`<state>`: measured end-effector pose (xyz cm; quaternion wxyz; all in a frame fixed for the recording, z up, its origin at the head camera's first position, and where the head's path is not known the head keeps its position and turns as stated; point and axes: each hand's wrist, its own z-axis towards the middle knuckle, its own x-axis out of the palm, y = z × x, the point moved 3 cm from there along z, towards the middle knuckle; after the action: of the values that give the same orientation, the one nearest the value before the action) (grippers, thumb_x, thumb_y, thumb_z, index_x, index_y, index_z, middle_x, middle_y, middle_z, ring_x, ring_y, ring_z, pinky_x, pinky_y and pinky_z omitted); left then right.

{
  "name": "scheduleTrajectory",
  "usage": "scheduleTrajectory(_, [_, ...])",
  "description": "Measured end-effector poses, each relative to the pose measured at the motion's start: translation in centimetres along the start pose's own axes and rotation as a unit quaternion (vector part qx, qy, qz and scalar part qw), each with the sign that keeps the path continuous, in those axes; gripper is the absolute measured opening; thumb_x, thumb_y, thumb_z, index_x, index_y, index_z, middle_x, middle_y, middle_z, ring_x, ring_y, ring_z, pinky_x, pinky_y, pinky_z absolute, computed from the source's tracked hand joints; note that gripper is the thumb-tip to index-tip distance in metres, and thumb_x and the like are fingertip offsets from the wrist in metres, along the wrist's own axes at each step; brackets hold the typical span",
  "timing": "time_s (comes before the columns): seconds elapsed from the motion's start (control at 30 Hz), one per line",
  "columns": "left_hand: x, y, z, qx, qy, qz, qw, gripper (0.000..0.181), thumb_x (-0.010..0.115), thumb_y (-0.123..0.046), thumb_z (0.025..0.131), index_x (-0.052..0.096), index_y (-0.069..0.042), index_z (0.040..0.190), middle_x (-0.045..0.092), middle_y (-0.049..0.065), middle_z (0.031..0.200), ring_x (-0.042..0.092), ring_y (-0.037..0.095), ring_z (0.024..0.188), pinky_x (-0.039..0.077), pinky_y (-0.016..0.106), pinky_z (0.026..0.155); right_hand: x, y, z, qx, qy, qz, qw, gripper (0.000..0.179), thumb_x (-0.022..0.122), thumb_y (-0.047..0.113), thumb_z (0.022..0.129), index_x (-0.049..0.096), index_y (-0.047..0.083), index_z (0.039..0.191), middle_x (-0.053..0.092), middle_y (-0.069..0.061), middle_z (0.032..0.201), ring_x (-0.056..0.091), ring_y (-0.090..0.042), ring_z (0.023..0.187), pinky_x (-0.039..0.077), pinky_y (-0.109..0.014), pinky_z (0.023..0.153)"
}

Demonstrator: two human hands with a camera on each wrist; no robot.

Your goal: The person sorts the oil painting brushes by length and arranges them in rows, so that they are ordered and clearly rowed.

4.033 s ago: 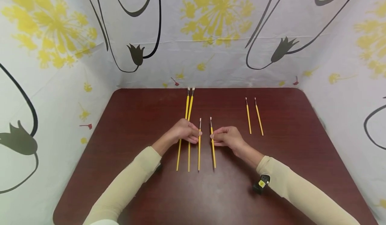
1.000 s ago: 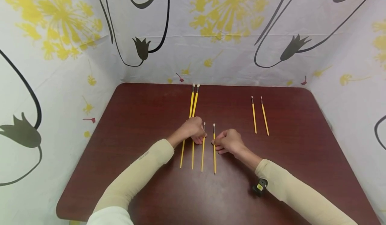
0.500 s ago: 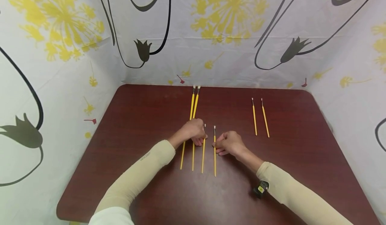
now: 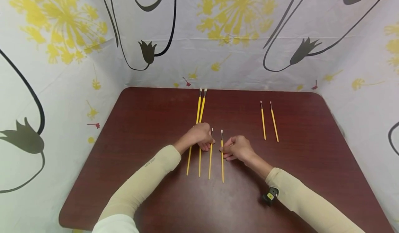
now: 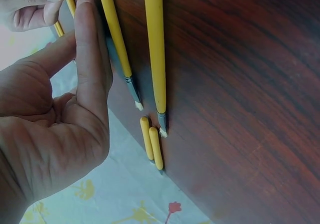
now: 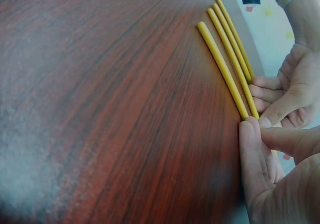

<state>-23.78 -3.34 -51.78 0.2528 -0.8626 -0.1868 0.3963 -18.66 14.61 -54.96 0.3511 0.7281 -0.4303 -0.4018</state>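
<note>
Near the tabletop [image 4: 149, 122] centre, the left hand [image 4: 200, 136] pinches one short yellow brush [image 4: 210, 155] and the right hand [image 4: 238, 148] its neighbour [image 4: 222, 156]; sliding both flat, parallel to the two long brushes [image 4: 199, 111], should keep the row even

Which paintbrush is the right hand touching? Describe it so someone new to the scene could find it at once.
Start at the dark red table and find the row of four yellow paintbrushes in the middle, between the two hands. The right hand touches the rightmost paintbrush of that row. It is shorter than the two long ones on the left, and its near end reaches closest to the person.
</note>
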Motion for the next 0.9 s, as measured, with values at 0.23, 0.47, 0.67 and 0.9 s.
scheduleTrajectory(0.23, [-0.2, -0.2, -0.2, 0.010, -0.001, -0.009, 0.9999, 0.025, 0.077, -0.015, 0.098, 0.075, 0.003, 0.081, 0.079, 0.012, 0.073, 0.079, 0.022, 0.063, 0.068, 0.034, 0.061, -0.2, 0.1, 0.0, -0.013, 0.000, 0.003, 0.9999, 0.015, 0.083, 0.005, 0.090, 0.070, -0.002, 0.091, 0.079, -0.012, 0.076, 0.076, -0.017, 0.062, 0.069, -0.035, 0.062])
scheduleTrajectory(0.47, [-0.3, -0.2, -0.4, 0.022, -0.002, -0.016, 0.9996, 0.023, 0.077, -0.013, 0.098, 0.074, 0.005, 0.084, 0.079, 0.013, 0.074, 0.078, 0.021, 0.062, 0.068, 0.034, 0.060, -0.3, -0.2, -0.1, -0.023, 0.007, 0.020, 0.9995, 0.014, 0.082, 0.006, 0.091, 0.070, -0.003, 0.093, 0.081, -0.012, 0.082, 0.077, -0.016, 0.066, 0.069, -0.035, 0.063])
scheduleTrajectory(0.67, [-0.6, -0.1, -1.0, 0.030, -0.003, -0.010, 0.9995, 0.022, 0.077, -0.013, 0.098, 0.074, 0.005, 0.086, 0.079, 0.015, 0.075, 0.080, 0.025, 0.066, 0.069, 0.037, 0.064, -0.3, -0.9, -0.2, -0.036, 0.014, 0.045, 0.9982, 0.018, 0.082, 0.008, 0.091, 0.070, -0.004, 0.096, 0.081, -0.011, 0.083, 0.078, -0.016, 0.068, 0.069, -0.032, 0.064])
scheduleTrajectory(0.9, [-1.5, 0.0, -1.9, 0.050, 0.011, -0.032, 0.9982, 0.023, 0.072, -0.013, 0.102, 0.072, 0.008, 0.093, 0.078, 0.017, 0.076, 0.080, 0.027, 0.068, 0.070, 0.045, 0.073, -1.2, -1.9, -0.1, -0.043, 0.073, 0.072, 0.9938, 0.022, 0.077, 0.013, 0.096, 0.068, -0.006, 0.100, 0.080, -0.011, 0.089, 0.079, -0.018, 0.074, 0.070, -0.034, 0.070])
